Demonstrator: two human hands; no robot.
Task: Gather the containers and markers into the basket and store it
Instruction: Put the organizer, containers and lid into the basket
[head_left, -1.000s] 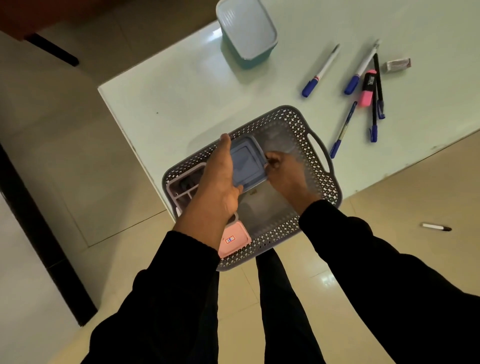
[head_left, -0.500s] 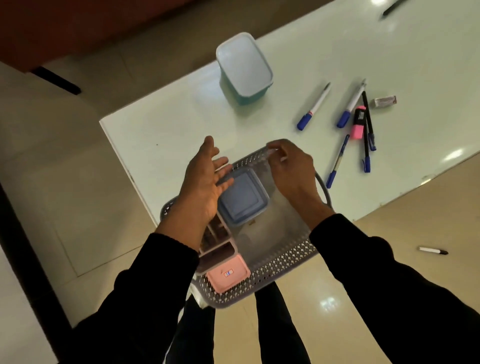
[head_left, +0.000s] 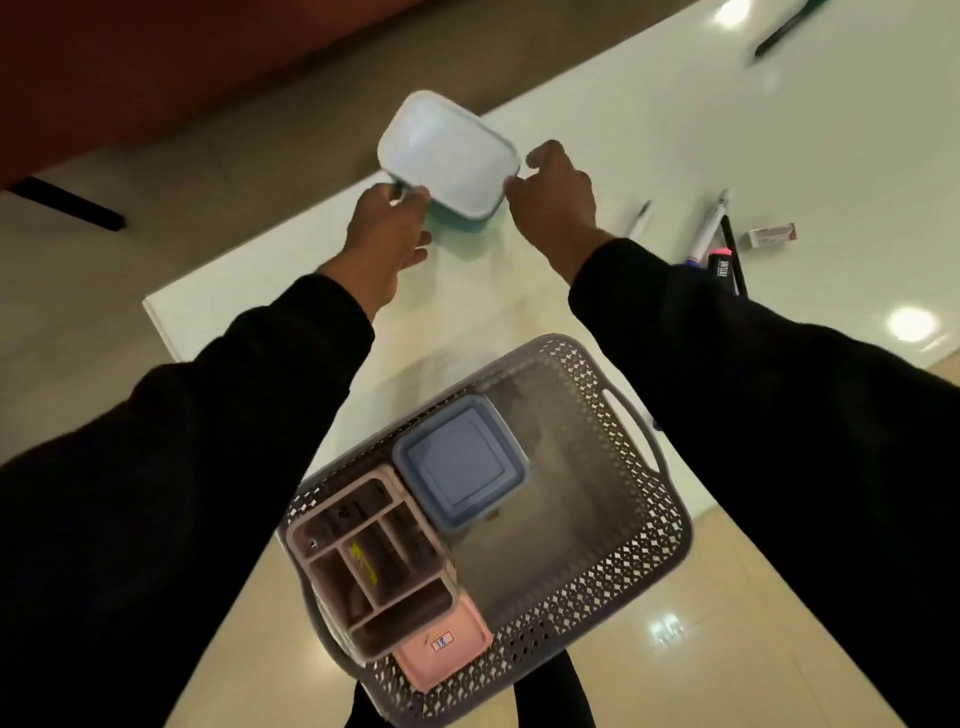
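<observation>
A teal container with a white lid (head_left: 449, 153) stands near the table's far edge. My left hand (head_left: 387, 236) touches its left side and my right hand (head_left: 558, 200) touches its right side, fingers curled against it. The grey perforated basket (head_left: 644, 525) sits at the table's near corner, overhanging the edge. Inside lie a blue lidded container (head_left: 460, 462), a pink divided organiser (head_left: 371, 561) and a pink box (head_left: 441, 647). Several markers (head_left: 709, 234) lie to the right, partly hidden by my right sleeve.
The white table (head_left: 675, 130) has a small white box (head_left: 771, 235) beyond the markers and a dark pen (head_left: 784, 28) at the far right. Tiled floor lies below the near edge. A dark bar (head_left: 67, 202) lies on the floor at left.
Both hands have left the basket and reached forward to the teal container. The blue container stays in the basket. The view has tilted further over the table.
</observation>
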